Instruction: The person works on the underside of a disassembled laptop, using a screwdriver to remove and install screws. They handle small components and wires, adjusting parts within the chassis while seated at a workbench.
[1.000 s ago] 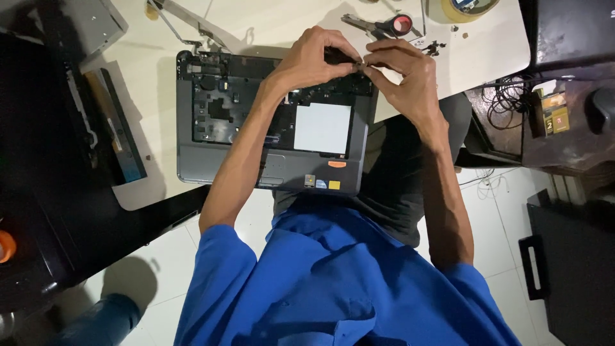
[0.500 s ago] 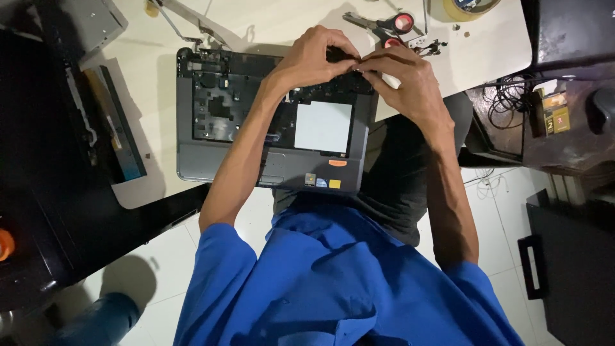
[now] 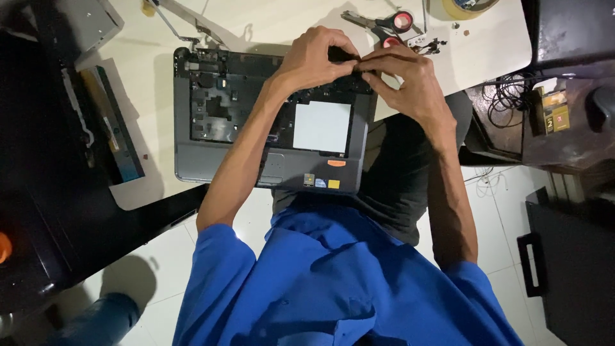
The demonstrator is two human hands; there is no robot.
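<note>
At far left, a dark cabinet (image 3: 38,192) stands beside my cream desk (image 3: 154,128), and a grey metal panel (image 3: 90,22) lies at the desk's top corner. A long black drive module (image 3: 109,125) rests along the desk's left edge. Further right, the opened grey laptop base (image 3: 211,154) lies flat before me, its keyboard removed, dark internal parts exposed and a white rectangular patch (image 3: 321,126) near its centre; its front edge overhangs the desk toward my lap. A thin metal hinge bar (image 3: 186,22) lies just beyond its far-left corner. My left hand (image 3: 314,57) is curled over the far right edge of the laptop base, fingers pinching a small dark part (image 3: 343,54) there; my right hand (image 3: 403,80) meets it fingertip to fingertip, gripping the same part. Scissors with red-lined handles (image 3: 387,24) lie just beyond my hands, a roll of tape (image 3: 464,6) near them. At right, a dark side stand (image 3: 564,38) carries tangled cables (image 3: 506,96) and a small yellow-labelled box (image 3: 554,109). White floor tiles (image 3: 493,205) show below.
</note>
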